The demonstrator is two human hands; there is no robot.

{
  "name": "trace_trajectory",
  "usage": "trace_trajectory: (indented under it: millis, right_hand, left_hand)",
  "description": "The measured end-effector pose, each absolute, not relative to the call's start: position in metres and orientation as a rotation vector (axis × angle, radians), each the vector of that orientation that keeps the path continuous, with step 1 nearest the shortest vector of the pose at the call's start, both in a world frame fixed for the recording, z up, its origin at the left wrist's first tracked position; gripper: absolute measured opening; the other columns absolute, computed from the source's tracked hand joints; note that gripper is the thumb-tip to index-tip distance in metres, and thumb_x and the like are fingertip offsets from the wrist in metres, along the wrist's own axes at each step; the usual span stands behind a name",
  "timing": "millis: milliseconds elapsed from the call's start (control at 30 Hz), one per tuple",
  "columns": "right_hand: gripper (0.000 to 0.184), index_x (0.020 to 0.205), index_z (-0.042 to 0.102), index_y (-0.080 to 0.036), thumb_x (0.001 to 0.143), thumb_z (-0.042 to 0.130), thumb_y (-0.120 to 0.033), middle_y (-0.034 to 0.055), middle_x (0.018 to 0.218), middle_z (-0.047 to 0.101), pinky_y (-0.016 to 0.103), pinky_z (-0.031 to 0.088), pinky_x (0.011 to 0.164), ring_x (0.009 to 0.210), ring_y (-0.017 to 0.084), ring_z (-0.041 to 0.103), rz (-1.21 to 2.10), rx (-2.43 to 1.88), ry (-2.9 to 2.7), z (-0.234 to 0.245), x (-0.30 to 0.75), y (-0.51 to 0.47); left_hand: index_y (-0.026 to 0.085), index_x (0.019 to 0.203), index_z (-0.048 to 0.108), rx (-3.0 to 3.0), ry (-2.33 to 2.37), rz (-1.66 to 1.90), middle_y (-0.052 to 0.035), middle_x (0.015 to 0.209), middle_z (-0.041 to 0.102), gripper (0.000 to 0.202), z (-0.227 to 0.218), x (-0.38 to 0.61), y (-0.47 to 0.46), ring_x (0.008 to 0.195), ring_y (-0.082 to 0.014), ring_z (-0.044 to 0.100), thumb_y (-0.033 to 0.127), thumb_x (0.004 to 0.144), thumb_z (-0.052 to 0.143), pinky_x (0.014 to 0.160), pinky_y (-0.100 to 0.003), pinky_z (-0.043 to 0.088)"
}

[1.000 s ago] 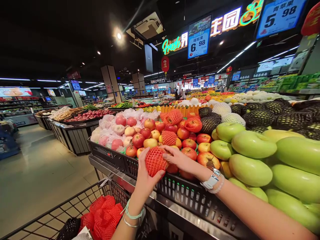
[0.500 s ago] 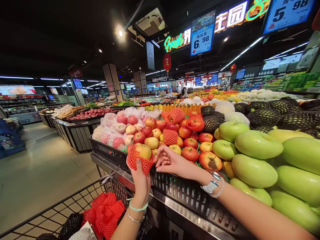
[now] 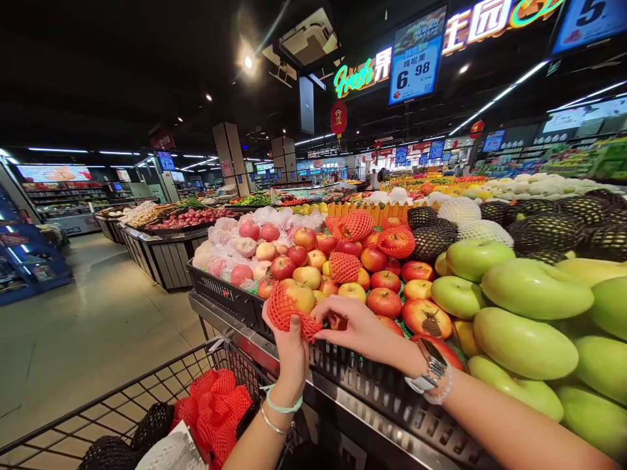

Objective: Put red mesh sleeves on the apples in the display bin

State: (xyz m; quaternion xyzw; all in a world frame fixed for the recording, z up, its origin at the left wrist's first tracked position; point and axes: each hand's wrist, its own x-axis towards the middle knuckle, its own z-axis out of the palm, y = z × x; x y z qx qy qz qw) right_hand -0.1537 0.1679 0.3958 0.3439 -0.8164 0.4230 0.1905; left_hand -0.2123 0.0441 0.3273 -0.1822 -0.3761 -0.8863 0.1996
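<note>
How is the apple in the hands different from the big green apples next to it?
The yellow-red apple sits half inside a red foam net sleeve, gripped by the left hand and pinched by the right hand. The smooth green apples lie bare, untouched, piled up. Both are round fruit.

My left hand [image 3: 289, 349] covers the underside of the netted apple [image 3: 294, 303]. Shopping cart [image 3: 122, 418] is cut off at the bottom edge, green apples [image 3: 533, 326] at the right. Far shelf labels are too small to read.
</note>
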Motion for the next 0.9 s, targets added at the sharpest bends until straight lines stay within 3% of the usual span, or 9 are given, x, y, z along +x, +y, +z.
trace_trajectory:
  millis: [100,200,267,400,533,633,733,767,900]
  right_hand:
    - [0.018,0.088,0.053,-0.018,0.082,0.07,-0.019,-0.0034,0.075,0.047,0.024,0.034,0.06,0.065,0.011,0.041,1.455,0.899,-2.306,0.398,-0.15,0.168]
    - [0.026,0.098,0.051,-0.019,0.082,0.07,-0.024,-0.0015,0.086,0.049,0.024,0.037,0.061,0.067,0.011,0.04,1.618,0.867,-2.131,0.399,-0.149,0.168]
    - [0.029,0.105,0.053,-0.021,0.082,0.07,-0.025,0.0004,0.093,0.05,0.025,0.038,0.064,0.069,0.011,0.041,1.56,0.815,-2.088,0.398,-0.15,0.168]
    - [0.034,0.109,0.053,-0.021,0.082,0.071,-0.03,-0.0001,0.088,0.047,0.025,0.039,0.063,0.07,0.013,0.043,1.521,0.685,-2.156,0.395,-0.155,0.169]
    - [0.034,0.109,0.054,-0.02,0.085,0.071,-0.037,0.0002,0.089,0.05,0.024,0.039,0.06,0.068,0.012,0.043,1.519,0.72,-2.217,0.398,-0.155,0.171]
    - [0.015,0.096,0.06,-0.019,0.088,0.07,-0.025,0.0032,0.102,0.053,0.027,0.044,0.077,0.087,0.015,0.052,1.221,0.878,-2.228,0.402,-0.15,0.171]
    - [0.012,0.088,0.058,-0.018,0.087,0.07,-0.016,0.0036,0.108,0.053,0.03,0.041,0.097,0.106,0.018,0.052,1.031,1.051,-2.252,0.402,-0.148,0.17]
    - [0.012,0.089,0.058,-0.018,0.088,0.069,-0.016,0.0033,0.108,0.055,0.03,0.042,0.096,0.105,0.017,0.053,1.012,1.093,-2.275,0.401,-0.148,0.17]
    - [0.026,0.108,0.053,-0.018,0.088,0.07,-0.024,0.0008,0.087,0.055,0.028,0.044,0.067,0.077,0.016,0.052,0.98,0.971,-2.447,0.395,-0.149,0.169]
  left_hand:
    - [0.019,0.136,0.034,-0.469,-1.028,-2.606,-0.023,0.15,0.037,0.102,0.33,-0.207,0.046,0.128,-0.0295,0.054,0.07,0.06,0.079,0.099,-0.034,0.052]
    - [0.019,0.137,0.034,-0.487,-1.031,-2.708,-0.022,0.152,0.036,0.095,0.331,-0.2,0.05,0.136,-0.0297,0.046,0.069,0.066,0.074,0.104,-0.033,0.049]
    - [0.021,0.138,0.035,-0.484,-1.058,-2.724,-0.0199,0.152,0.039,0.088,0.331,-0.196,0.051,0.137,-0.0286,0.045,0.067,0.072,0.07,0.105,-0.034,0.048]
    - [0.022,0.135,0.041,-0.444,-1.051,-2.652,-0.0172,0.151,0.041,0.074,0.329,-0.194,0.053,0.134,-0.0261,0.05,0.063,0.079,0.065,0.103,-0.032,0.05]
    - [0.024,0.139,0.038,-0.448,-0.926,-2.596,-0.0161,0.153,0.04,0.085,0.329,-0.196,0.051,0.13,-0.0237,0.054,0.061,0.072,0.075,0.094,-0.025,0.054]
    - [0.021,0.137,0.043,-0.399,-0.917,-2.647,-0.0163,0.151,0.042,0.08,0.332,-0.194,0.048,0.13,-0.0235,0.053,0.065,0.075,0.07,0.095,-0.024,0.053]
    - [0.021,0.131,0.051,-0.386,-0.916,-2.686,-0.0135,0.145,0.051,0.068,0.337,-0.193,0.046,0.124,-0.0226,0.059,0.065,0.08,0.065,0.095,-0.027,0.055]
    - [0.021,0.127,0.054,-0.378,-0.902,-2.704,-0.0125,0.14,0.056,0.065,0.338,-0.193,0.045,0.119,-0.0221,0.062,0.064,0.08,0.066,0.092,-0.028,0.056]
    - [0.021,0.116,0.061,-0.354,-0.796,-2.815,-0.0074,0.119,0.07,0.061,0.338,-0.197,0.042,0.106,-0.0185,0.068,0.061,0.073,0.075,0.087,-0.024,0.058]
